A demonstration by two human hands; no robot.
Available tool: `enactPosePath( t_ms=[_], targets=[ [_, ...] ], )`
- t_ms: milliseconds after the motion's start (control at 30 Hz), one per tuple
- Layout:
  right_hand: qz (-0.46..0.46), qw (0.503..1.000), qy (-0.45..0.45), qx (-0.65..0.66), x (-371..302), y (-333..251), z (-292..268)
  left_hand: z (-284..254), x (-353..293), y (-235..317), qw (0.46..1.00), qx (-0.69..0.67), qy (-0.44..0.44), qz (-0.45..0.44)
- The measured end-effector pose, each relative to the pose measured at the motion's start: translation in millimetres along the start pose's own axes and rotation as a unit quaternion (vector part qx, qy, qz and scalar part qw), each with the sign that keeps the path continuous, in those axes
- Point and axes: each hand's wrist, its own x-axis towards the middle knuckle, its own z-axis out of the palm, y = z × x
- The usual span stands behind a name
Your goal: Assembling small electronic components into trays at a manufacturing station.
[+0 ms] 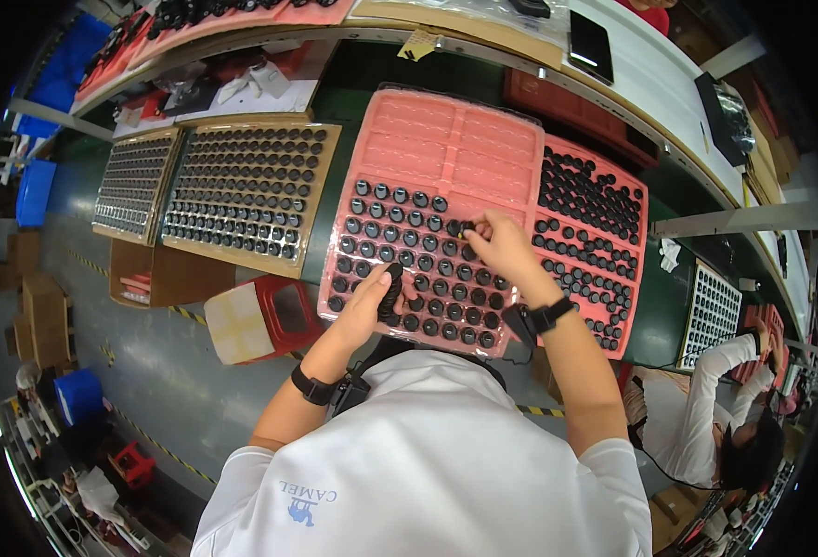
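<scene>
A pink plastic tray (pixel 400 135) lies in front of me, with rows of small black round parts (pixel 409 239) on its nearer half. Its far half shows shallow moulded pockets without parts. My left hand (pixel 368 299) is closed around a short column of black ring-like pieces (pixel 393 286) over the tray's near left side. Near the middle of the tray, my right hand (pixel 500 243) pinches a small black round part (pixel 467 226) between thumb and fingers, at the right end of an upper row. Whether that part touches the tray, I cannot tell.
Against the right side stands another pink tray (pixel 644 241) full of black parts. Brown-edged trays (pixel 325 148) with similar parts lie left. A red stool (pixel 305 311) is below them. A shelf edge (pixel 483 54) runs across the far side; a co-worker's white sleeve (pixel 706 390) shows at right.
</scene>
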Motion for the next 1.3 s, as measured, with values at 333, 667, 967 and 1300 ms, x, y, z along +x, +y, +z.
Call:
enactPosePath(
  t_ms=[333,667,967,1300],
  targets=[
    [0.109,0.987,-0.011,-0.117,67.0,37.9,34.9,-25.9,-5.9,-4.8,0.999,0.038,0.012,-0.016],
    [-0.051,0.989,0.037,-0.135,35.5,4.8,31.3,-17.3,10.6,-4.6,0.978,0.206,0.010,0.016],
    [0.063,0.944,-0.125,0.300,-69.6,-12.7,22.0,36.6,24.9,3.8,0.936,0.340,-0.082,0.037],
    [0.111,0.875,-0.076,0.466,-132.6,37.4,0.6,96.0,36.3,-15.8,0.882,0.427,-0.194,0.046]
  ],
)
